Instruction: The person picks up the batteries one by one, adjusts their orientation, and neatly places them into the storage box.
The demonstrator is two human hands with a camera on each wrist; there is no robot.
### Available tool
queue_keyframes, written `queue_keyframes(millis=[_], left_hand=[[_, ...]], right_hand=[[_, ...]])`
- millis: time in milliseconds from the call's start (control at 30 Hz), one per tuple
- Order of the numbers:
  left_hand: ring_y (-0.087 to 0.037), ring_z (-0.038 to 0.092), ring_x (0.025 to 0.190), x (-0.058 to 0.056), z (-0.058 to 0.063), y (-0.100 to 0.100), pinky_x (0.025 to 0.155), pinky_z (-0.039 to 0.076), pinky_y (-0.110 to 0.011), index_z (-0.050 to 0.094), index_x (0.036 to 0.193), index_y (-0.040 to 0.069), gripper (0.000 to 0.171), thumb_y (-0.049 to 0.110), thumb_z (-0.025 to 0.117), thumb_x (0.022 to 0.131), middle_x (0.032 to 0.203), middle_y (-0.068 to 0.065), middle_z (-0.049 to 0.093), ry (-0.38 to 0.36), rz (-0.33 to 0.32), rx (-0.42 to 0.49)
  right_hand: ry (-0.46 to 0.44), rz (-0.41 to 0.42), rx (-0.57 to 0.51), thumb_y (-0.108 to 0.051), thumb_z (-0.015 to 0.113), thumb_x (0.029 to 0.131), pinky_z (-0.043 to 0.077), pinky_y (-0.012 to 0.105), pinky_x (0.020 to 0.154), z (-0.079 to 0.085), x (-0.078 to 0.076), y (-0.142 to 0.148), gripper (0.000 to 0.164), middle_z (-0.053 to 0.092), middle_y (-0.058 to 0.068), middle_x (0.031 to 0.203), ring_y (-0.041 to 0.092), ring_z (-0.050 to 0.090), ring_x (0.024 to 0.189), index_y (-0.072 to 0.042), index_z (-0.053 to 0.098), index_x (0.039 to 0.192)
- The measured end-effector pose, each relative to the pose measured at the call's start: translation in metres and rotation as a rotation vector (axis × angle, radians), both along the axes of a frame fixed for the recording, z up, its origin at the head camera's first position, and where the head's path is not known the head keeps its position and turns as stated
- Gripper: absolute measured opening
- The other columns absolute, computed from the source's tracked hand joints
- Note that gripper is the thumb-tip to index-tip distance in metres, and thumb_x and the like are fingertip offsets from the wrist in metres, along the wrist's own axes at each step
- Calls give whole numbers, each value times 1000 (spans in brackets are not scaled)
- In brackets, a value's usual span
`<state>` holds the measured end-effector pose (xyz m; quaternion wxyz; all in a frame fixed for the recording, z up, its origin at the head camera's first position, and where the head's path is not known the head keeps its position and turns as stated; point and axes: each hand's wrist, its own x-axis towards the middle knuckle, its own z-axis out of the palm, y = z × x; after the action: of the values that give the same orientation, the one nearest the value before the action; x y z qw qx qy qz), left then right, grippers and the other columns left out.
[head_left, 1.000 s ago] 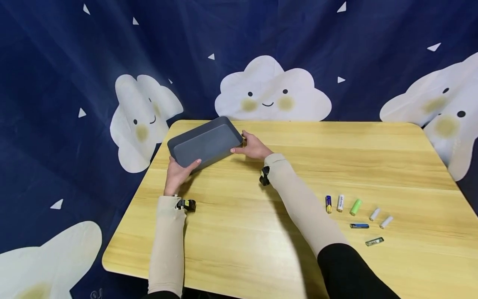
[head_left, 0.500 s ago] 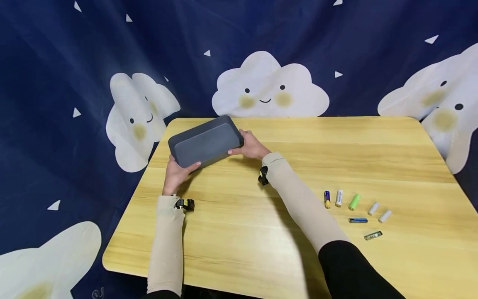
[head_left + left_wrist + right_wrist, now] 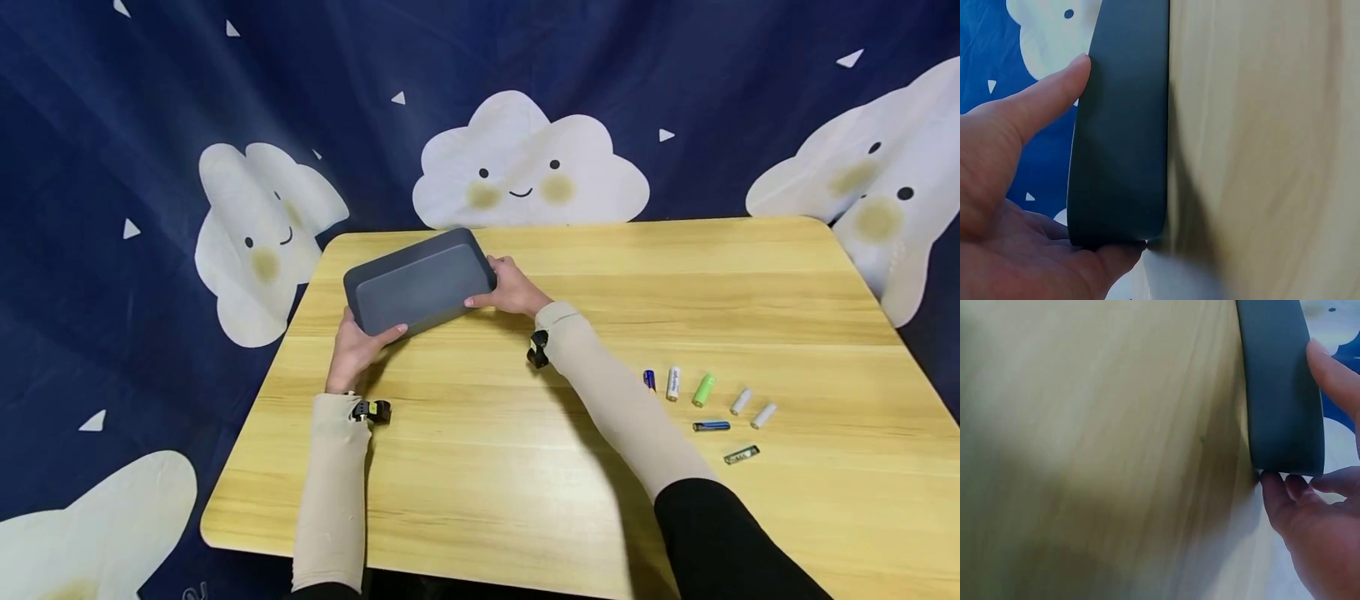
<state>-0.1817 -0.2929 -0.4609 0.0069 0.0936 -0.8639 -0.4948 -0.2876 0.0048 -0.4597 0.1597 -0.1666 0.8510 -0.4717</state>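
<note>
A dark grey rectangular tray [image 3: 426, 283] with raised walls stands at the back left of the table, lying at a slant, its inside bare. My left hand [image 3: 354, 350] grips its near left corner, thumb along the front rim and fingers on the end wall. At the right end my right hand [image 3: 513, 289] holds the other near corner in the same way. Both wrist views show the tray's outer wall close over the wood, with the left fingers [image 3: 1110, 265] and right fingers [image 3: 1275, 494] against the ends.
Several batteries lie at the table's right: a white one [image 3: 673, 384], a green one [image 3: 704, 390], a blue one [image 3: 712, 426] and others. My right sleeve [image 3: 615, 400] partly covers one. A dark blue curtain [image 3: 360, 50] with clouds hangs behind the table [image 3: 480, 500].
The tray has shifted a little to the right over the table, both hands keeping their hold on it. The head view has turned slightly, so the batteries appear higher and farther left.
</note>
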Motion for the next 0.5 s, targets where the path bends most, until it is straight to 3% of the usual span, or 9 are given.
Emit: queue_keyframes(millis=[500], left_hand=[[-38, 32, 155, -5, -2, 27, 128, 28, -53, 18, 163, 1, 113, 33, 89, 82, 165, -24, 33, 10, -70, -33]], right_hand=[[-6, 2, 30, -32, 88, 84, 32, 52, 125, 2, 11, 37, 108, 31, 24, 159, 34, 37, 144, -6, 21, 166]])
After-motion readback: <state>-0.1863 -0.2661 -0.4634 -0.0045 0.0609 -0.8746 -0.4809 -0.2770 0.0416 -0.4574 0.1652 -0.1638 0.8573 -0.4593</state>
